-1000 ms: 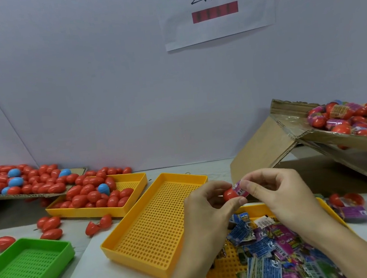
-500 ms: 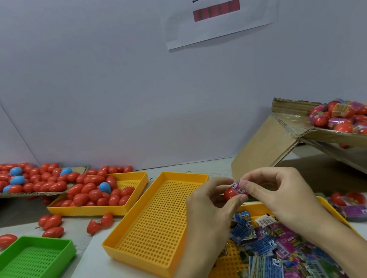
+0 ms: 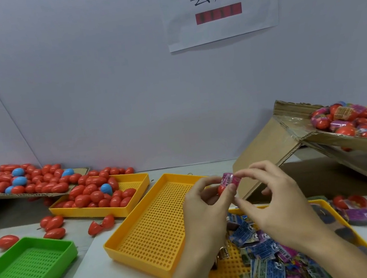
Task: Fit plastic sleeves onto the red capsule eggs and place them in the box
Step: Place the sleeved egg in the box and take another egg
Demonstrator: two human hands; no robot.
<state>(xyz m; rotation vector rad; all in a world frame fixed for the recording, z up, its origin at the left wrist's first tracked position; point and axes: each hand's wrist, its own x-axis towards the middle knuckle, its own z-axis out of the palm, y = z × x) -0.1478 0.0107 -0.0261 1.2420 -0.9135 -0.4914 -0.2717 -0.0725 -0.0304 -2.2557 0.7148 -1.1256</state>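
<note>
Both hands are up at chest height over the table w/ one red capsule egg (image 3: 222,189) between them. Left hand (image 3: 205,206) pinches the egg's lower end, thumb and forefinger curled round it; right hand (image 3: 275,199) pinches the pink plastic sleeve (image 3: 230,179) at the egg's upper end, fingertips on the sleeve's far rim. Key relation: the sleeve sits up and to the right of the left-hand grip, along the same line as the egg's long axis, which runs lower-left to upper-right, tilted, approx. halfway between flat and upright. Bare red end points down-left into the left hand; covered end points up-right toward the right hand. So the sleeve prob. needs pulling down-left along that axis, right hand being the nearer one for that, left only bracing. Sleeve looks partly on, not seated; how far exactly can't be told, fingers hide it. Cardboard box (image 3: 337,143) w/ finished eggs lies well apart, up-right, nearer the right hand. Spare sleeves fill the yellow tray (image 3: 327,203) just below the hands.
</note>
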